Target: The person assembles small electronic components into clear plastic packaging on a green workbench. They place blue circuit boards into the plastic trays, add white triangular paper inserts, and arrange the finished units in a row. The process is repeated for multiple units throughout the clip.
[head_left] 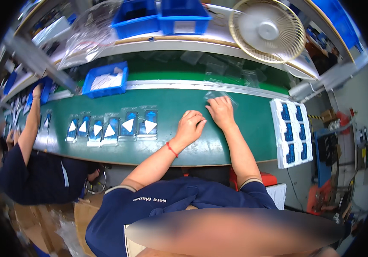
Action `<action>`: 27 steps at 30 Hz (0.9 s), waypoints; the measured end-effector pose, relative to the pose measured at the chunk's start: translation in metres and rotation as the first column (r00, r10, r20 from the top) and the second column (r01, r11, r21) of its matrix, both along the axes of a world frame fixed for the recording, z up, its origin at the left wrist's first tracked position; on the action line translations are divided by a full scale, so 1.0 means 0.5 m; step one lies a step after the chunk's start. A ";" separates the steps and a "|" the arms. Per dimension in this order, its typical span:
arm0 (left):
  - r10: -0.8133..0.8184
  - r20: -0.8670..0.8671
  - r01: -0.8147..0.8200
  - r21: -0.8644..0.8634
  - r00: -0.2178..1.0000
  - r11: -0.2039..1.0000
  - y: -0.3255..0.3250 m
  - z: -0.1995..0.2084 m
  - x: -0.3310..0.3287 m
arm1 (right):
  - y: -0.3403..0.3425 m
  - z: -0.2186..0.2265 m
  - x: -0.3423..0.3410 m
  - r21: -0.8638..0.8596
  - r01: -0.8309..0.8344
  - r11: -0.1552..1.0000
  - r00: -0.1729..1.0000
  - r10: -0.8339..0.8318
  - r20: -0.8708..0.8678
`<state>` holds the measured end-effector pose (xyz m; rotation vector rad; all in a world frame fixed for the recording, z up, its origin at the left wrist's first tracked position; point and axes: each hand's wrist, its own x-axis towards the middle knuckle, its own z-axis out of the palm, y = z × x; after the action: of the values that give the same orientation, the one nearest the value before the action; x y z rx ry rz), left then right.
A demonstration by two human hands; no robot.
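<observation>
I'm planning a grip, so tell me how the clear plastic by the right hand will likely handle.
The clear plastic by the right hand looks thin and see-through, so it's probably light and floppy. Its shiny glints suggest a smooth, perhaps slippery surface.

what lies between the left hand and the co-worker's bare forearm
In the head view, a row of clear packets bearing white triangles lies on the green tabletop between them.

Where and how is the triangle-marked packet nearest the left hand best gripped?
Probably pinch the packet by its right edge, coming from the left hand's side: it lies flat, that edge faces the hand, and a neighbouring packet lies close on its left.
</observation>
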<state>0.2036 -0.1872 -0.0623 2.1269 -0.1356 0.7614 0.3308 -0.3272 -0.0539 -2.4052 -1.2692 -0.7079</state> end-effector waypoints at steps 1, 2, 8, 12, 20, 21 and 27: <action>0.024 -0.007 -0.024 0.004 1.000 1.000 0.007 0.000 -0.006 | 0.010 0.021 -0.013 0.057 -0.022 0.998 0.999 0.024 -0.034; 0.115 0.004 -0.115 0.069 0.993 0.991 0.009 0.001 -0.014 | 0.016 0.034 -0.022 0.111 -0.046 0.993 0.996 0.054 -0.069; 0.594 -0.151 -0.498 0.407 0.790 0.766 0.073 0.028 -0.094 | -0.043 0.004 0.002 -0.050 0.120 0.992 0.973 -0.127 -0.190; 0.746 -0.189 -0.571 0.534 0.638 0.623 0.131 0.004 -0.145 | -0.046 0.001 -0.005 -0.104 0.169 0.980 0.943 -0.191 -0.272; 0.746 -0.319 -0.549 0.520 0.585 0.654 0.222 -0.031 -0.200 | -0.046 -0.014 0.010 -0.145 0.193 0.970 0.927 -0.229 -0.297; 0.738 -0.317 -0.540 0.523 0.596 0.660 0.240 -0.031 -0.208 | -0.047 -0.014 0.012 -0.149 0.191 0.970 0.927 -0.228 -0.298; 0.725 -0.338 -0.471 0.583 0.600 0.662 0.373 -0.033 -0.263 | -0.042 -0.011 0.010 -0.152 0.193 0.969 0.920 -0.233 -0.315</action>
<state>0.0720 -0.0008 -0.0790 2.7883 0.8906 0.4662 0.3355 -0.3482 -0.0595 -2.6454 -0.9454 -0.2670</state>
